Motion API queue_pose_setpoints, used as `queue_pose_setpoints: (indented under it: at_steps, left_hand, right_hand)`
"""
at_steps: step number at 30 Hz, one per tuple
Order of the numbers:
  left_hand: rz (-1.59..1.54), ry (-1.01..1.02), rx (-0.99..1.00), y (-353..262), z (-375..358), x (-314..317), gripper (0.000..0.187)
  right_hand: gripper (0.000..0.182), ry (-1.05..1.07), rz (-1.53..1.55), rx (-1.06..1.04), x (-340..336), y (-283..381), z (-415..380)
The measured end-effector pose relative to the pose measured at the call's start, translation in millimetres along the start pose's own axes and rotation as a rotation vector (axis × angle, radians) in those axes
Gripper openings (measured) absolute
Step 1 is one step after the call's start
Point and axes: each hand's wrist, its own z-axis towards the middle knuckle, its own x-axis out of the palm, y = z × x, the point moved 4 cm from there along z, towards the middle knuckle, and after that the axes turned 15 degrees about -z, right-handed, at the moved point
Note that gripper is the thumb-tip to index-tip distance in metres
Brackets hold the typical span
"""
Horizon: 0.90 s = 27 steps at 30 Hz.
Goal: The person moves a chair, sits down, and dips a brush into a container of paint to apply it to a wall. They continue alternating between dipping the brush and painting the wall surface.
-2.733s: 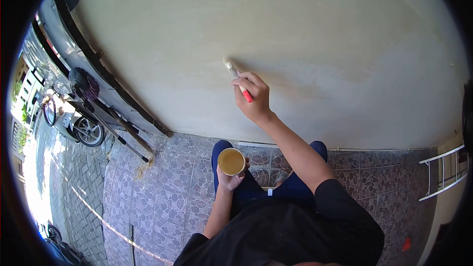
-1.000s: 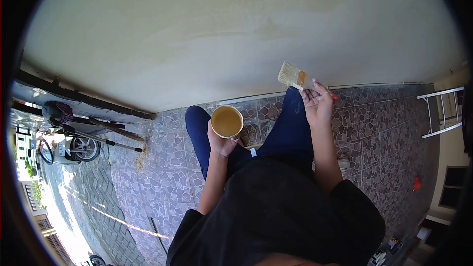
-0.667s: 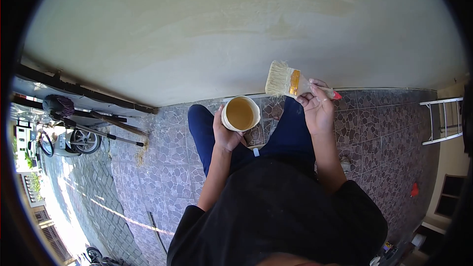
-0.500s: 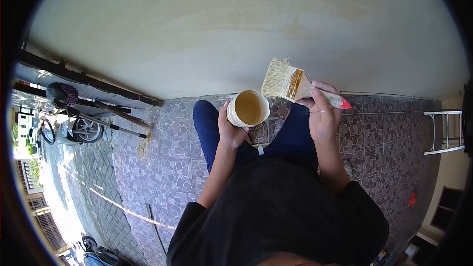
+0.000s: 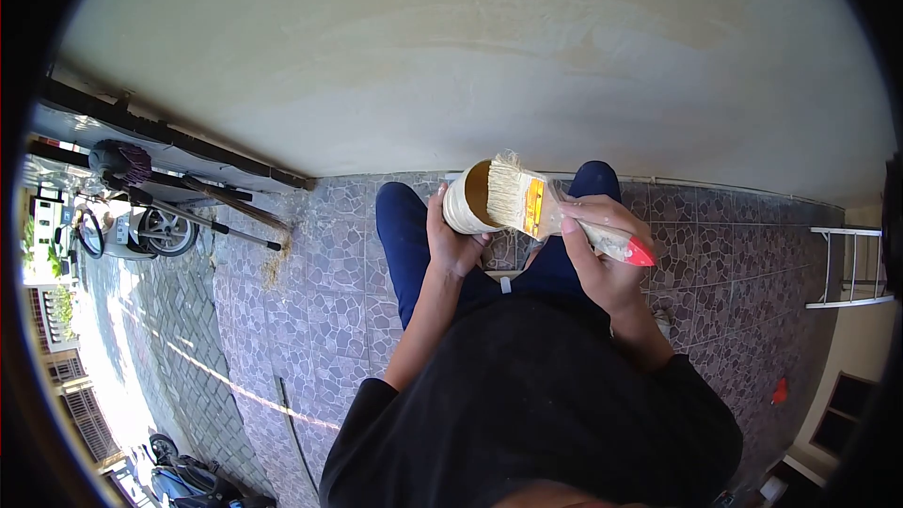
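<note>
My left hand (image 5: 453, 243) grips a small round cup (image 5: 464, 198) of yellowish-brown liquid, tilted toward my right side. My right hand (image 5: 600, 259) holds a flat paintbrush (image 5: 538, 211) with pale bristles, an orange band and a red-tipped handle. The bristles rest at the cup's mouth. Both hands are in front of my dark blue trousers, above the patterned floor tiles. The cream wall (image 5: 470, 56) rises just ahead, with a darker streaked patch.
A broom and long poles (image 5: 179, 207) lean at the wall's left end. A parked motorbike (image 5: 141, 230) stands beyond them. A white ladder (image 5: 851, 268) lies at the right. A small red object (image 5: 779, 391) sits on the tiles at lower right.
My right hand came off the wall and lowered the brush to the cup. My left hand raised and tilted the cup toward the bristles. My view dropped toward the floor.
</note>
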Motion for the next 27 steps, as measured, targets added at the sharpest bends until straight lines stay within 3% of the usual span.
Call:
queue_pose_setpoints:
  at_steps: [3, 6, 10, 14, 16, 27]
  left_hand:
    - [-0.008, 0.128, -0.055, -2, 5, -4, 0.055]
    - [0.020, -0.006, 0.007, 3, 1, 5, 0.056]
    - [0.059, 0.086, 0.027, -2, 10, -14, 0.056]
    - [0.028, 0.146, -0.008, -2, 10, -16, 0.054]
    - [0.034, 0.165, -0.010, -3, 10, -17, 0.054]
    - [0.060, 0.153, 0.011, -3, 10, -26, 0.058]
  right_hand:
    - [0.012, 0.051, -0.008, 0.028, -3, 6, 6]
    - [0.013, 0.134, 0.000, 0.071, -4, 6, 10]
    - [0.014, 0.260, -0.021, 0.108, 1, 8, 15]
    - [0.014, 0.214, 0.013, 0.184, 15, 12, 13]
    - [0.013, 0.203, -0.110, 0.099, 23, 17, 13]
    - [0.019, 0.224, -0.374, 0.122, 50, 13, -9]
